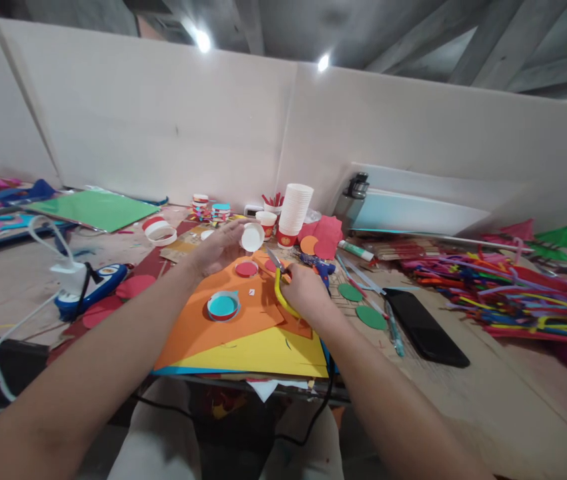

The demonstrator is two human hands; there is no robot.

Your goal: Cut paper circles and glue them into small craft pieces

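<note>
My left hand [221,248] is closed on a small round white piece [252,237], which looks like the cut bottom of a paper cup, its open side facing me. In my right hand [305,290] is a pair of scissors with yellow handles [283,293]; the blades point up and left, just short of the white piece. Below my hands, orange paper [188,340] lies over yellow paper [263,350]. On the orange sheet rest a shallow red-rimmed cup piece with a blue inside [223,305] and a red-centred round piece [246,269].
A tall stack of paper cups [295,210] stands at the back. To the right lie green paper circles [370,317], a black phone [426,327] and a heap of pipe cleaners [523,287]. At left are a blue power strip [91,290] and a green sheet [98,208].
</note>
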